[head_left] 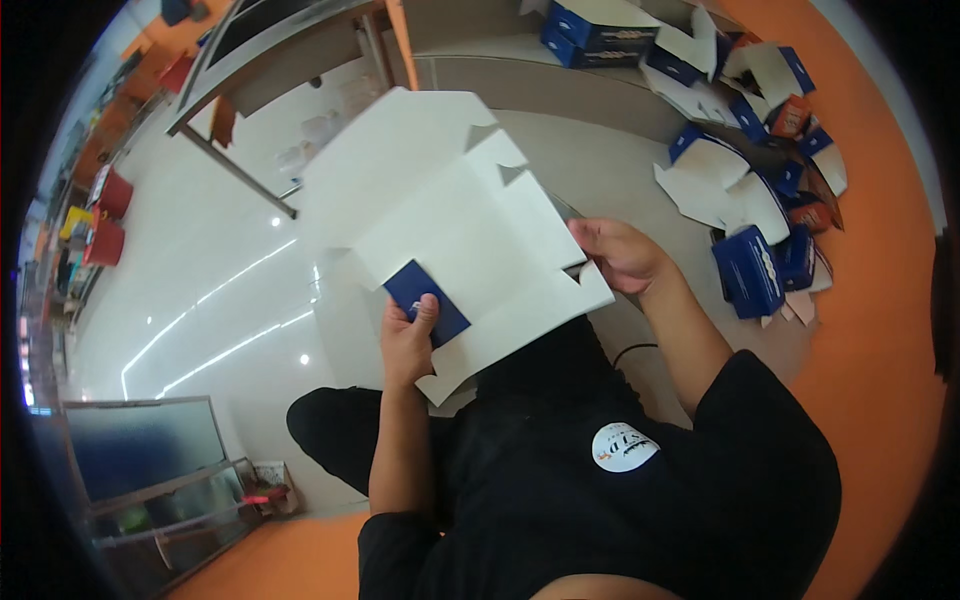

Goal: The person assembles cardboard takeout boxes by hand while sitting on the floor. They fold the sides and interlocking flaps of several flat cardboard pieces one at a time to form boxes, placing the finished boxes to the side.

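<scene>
A flattened cardboard box [465, 215], white on its upper face with notched edges and flaps, is held up in front of me. My left hand [408, 343] grips its near left edge. The thumb presses on a small blue panel [415, 283], which looks like a folded-in flap of the box; the other fingers are mostly hidden beneath. At the right edge, beside the notches, my right hand [627, 258] holds the cardboard with curled fingers, partly hidden behind it.
Several blue-and-white boxes [750, 275], some opened out, are piled at the right by an orange wall. More blue boxes [600, 35] sit on a ledge at the back. A metal-legged table [240, 155] stands far left, and a glass-fronted cabinet [150, 455] near left.
</scene>
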